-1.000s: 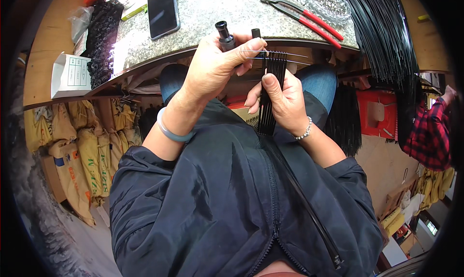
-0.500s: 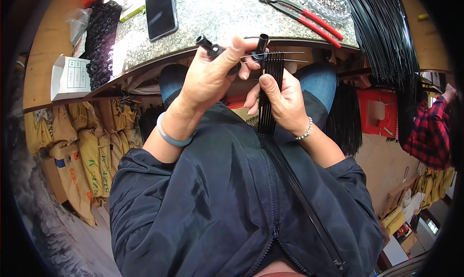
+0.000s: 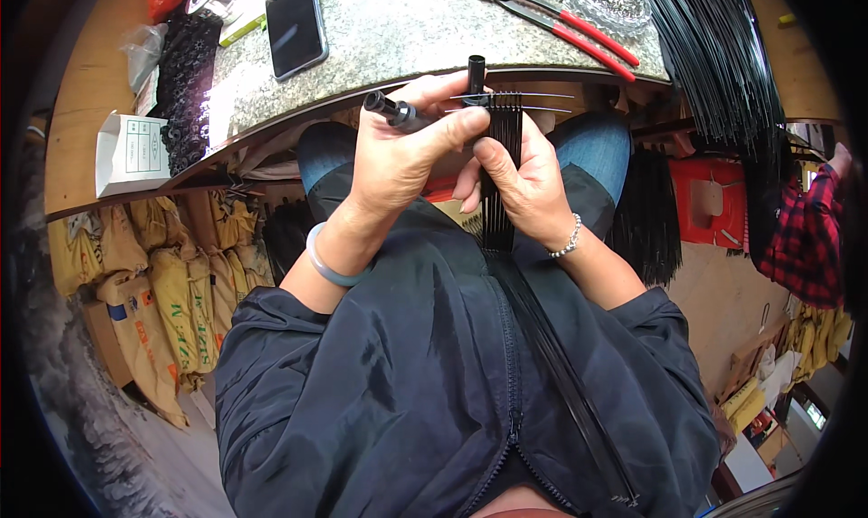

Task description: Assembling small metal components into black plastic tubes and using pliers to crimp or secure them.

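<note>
free stone tabletop (image 3: 402, 30) ahead of hands (image 3: 389, 156), between phone (image 3: 297, 27) and pliers (image 3: 562, 30); glass dish (image 3: 608, 1) obstructs beyond pliers.

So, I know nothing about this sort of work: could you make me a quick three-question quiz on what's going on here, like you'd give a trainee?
1. Pick one: where do the red-handled pliers lie?
a) on the person's lap
b) on the speckled tabletop
c) on the floor
2. True or false: seen from above, the phone lies to the left of the pliers.
3. In a few words: what is the right hand holding?

Key:
1. b
2. True
3. A row of thin black rods, with the thumb laid against them.
</note>
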The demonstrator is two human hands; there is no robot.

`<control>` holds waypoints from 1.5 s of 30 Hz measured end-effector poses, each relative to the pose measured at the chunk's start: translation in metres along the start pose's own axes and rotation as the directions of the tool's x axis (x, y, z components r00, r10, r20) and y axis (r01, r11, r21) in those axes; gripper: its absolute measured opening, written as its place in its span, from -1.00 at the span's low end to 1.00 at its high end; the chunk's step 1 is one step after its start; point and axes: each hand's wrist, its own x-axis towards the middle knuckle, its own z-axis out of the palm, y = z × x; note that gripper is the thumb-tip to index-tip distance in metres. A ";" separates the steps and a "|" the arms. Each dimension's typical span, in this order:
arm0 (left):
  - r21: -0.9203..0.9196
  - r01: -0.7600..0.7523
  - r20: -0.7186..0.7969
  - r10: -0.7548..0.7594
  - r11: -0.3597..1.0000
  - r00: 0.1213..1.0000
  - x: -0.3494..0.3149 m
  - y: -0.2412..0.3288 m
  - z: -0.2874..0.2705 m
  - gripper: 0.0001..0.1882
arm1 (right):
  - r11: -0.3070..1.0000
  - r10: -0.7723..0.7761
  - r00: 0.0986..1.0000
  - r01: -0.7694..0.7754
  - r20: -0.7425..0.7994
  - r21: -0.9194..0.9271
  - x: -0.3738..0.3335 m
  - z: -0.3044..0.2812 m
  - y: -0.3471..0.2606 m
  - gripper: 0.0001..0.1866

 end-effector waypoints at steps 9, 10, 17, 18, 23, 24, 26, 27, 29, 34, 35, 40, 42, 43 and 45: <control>-0.199 0.122 0.135 -0.096 0.972 0.986 0.002 -0.003 -0.008 -0.67 | 0.994 0.106 0.989 -0.108 0.101 0.011 -0.005 -0.004 -0.003 -0.50; -0.255 0.171 0.166 -0.131 0.952 0.977 0.001 -0.004 -0.009 -0.67 | 0.994 0.105 0.989 -0.107 0.100 0.012 -0.006 -0.004 -0.003 -0.50; -0.264 0.219 0.140 -0.187 0.939 0.972 0.011 -0.010 -0.015 -0.69 | 0.997 0.076 0.992 -0.077 0.097 0.000 -0.005 -0.005 -0.002 -0.44; -0.236 0.204 0.139 -0.175 0.950 0.975 0.012 -0.011 -0.018 -0.71 | 0.999 0.048 0.996 -0.050 0.081 0.017 -0.005 -0.004 -0.002 -0.42; -0.240 0.248 0.179 -0.208 0.939 0.962 0.013 -0.011 -0.019 -0.76 | 0.997 0.072 0.993 -0.072 0.094 0.003 -0.003 -0.004 -0.006 -0.37; -0.236 0.241 0.181 -0.201 0.942 0.963 0.013 -0.011 -0.019 -0.77 | 0.996 0.087 0.990 -0.089 0.114 0.014 -0.003 -0.005 -0.007 -0.36; -0.227 0.226 0.168 -0.191 0.947 0.967 0.012 -0.012 -0.018 -0.78 | 0.994 0.104 0.985 -0.108 0.138 0.026 0.000 -0.007 -0.007 -0.35; -0.219 0.223 0.154 -0.192 0.950 0.969 0.011 -0.011 -0.019 -0.77 | 0.991 0.120 0.979 -0.128 0.164 0.037 0.002 -0.008 -0.006 -0.34; -0.212 0.221 0.140 -0.194 0.952 0.971 0.011 -0.010 -0.020 -0.77 | 0.988 0.140 0.976 -0.149 0.166 0.045 0.003 -0.009 -0.004 -0.33; -0.154 0.197 0.126 -0.179 0.968 0.976 0.020 -0.014 -0.023 -0.76 | 0.980 0.190 0.974 -0.195 0.121 0.035 0.007 -0.010 0.000 -0.29; -0.153 0.214 0.143 -0.193 0.965 0.971 0.019 -0.013 -0.023 -0.76 | 0.984 0.170 0.978 -0.176 0.124 0.040 0.006 -0.010 0.002 -0.28; -0.137 0.223 0.180 -0.197 0.965 0.964 0.022 -0.009 -0.030 -0.75 | 0.973 0.214 0.964 -0.225 0.158 0.059 0.006 -0.017 0.007 -0.25; -0.062 0.248 0.205 -0.231 0.967 0.951 0.024 -0.005 -0.028 -0.77 | 0.974 0.204 0.949 -0.220 0.241 0.043 0.008 -0.019 0.005 -0.24; 0.007 0.284 0.218 -0.278 0.959 0.935 0.024 -0.002 -0.031 -0.77 | 0.974 0.204 0.950 -0.220 0.239 0.044 0.009 -0.021 0.005 -0.24; 0.055 0.288 0.208 -0.293 0.956 0.933 0.027 -0.003 -0.037 -0.77 | 0.962 0.216 0.921 -0.257 0.324 0.090 0.012 -0.023 0.006 -0.23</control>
